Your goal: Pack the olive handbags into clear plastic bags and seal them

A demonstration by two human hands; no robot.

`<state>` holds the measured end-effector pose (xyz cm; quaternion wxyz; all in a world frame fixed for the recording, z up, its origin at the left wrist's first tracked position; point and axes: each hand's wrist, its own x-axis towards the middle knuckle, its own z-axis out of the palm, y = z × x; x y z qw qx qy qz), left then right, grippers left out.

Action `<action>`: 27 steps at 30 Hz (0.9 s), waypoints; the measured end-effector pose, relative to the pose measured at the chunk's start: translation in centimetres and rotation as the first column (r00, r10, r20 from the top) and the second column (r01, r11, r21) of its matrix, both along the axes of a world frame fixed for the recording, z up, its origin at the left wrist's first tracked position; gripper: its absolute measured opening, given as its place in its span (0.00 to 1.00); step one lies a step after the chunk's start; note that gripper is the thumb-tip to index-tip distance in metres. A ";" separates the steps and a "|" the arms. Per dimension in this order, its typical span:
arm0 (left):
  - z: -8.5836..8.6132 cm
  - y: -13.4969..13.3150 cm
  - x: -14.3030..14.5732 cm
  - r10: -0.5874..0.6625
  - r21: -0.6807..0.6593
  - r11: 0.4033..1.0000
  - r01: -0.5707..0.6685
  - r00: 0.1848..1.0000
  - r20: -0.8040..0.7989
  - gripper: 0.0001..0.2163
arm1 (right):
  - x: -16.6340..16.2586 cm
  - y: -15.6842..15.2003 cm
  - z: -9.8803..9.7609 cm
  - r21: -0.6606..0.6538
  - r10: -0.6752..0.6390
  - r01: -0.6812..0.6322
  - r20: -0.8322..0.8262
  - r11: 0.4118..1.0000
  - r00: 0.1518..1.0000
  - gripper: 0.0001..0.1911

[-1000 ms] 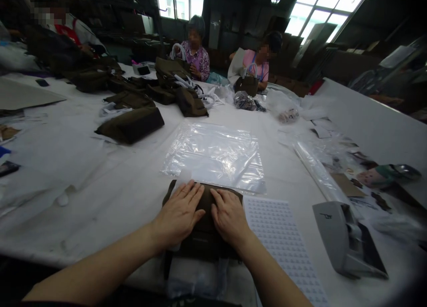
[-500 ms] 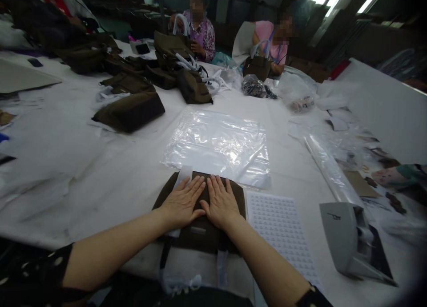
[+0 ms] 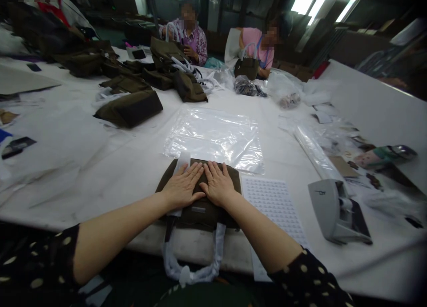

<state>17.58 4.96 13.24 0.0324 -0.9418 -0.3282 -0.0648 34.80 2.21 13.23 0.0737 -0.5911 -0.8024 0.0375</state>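
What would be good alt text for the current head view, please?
A person's left hand and right hand rest flat on a brown bag at the edge of a white table. Clear plastic lies beyond the bag, a printed sheet to its right.

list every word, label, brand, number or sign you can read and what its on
No text can be read.
Printed sheet: rows of print, too small to read.
Grey dispenser: dark mark, too blurred to read.
Small plate on the dark handbag: no lettering distinguishable.
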 end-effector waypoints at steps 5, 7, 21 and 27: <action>-1.1 -0.5 -0.8 -0.064 0.005 0.998 0.064 0.997 0.049 0.34 | 0.4 -1.2 -0.8 0.110 0.063 -0.057 -0.050 0.992 0.997 0.33; -1.2 -0.5 -1.1 -0.090 -0.005 0.996 0.091 0.995 0.042 0.35 | 0.7 -1.5 -1.1 0.131 0.092 -0.083 -0.066 0.988 0.994 0.33; -0.4 0.0 -1.9 -0.199 -0.050 0.978 0.204 0.975 0.095 0.47 | 1.2 -0.7 -0.1 0.054 0.145 -0.142 -0.046 0.988 0.988 0.35; 1.9 3.2 -2.9 -0.132 -0.042 0.988 0.147 0.959 0.251 0.33 | 2.6 0.4 1.2 0.117 0.082 -0.073 -0.074 0.990 0.994 0.35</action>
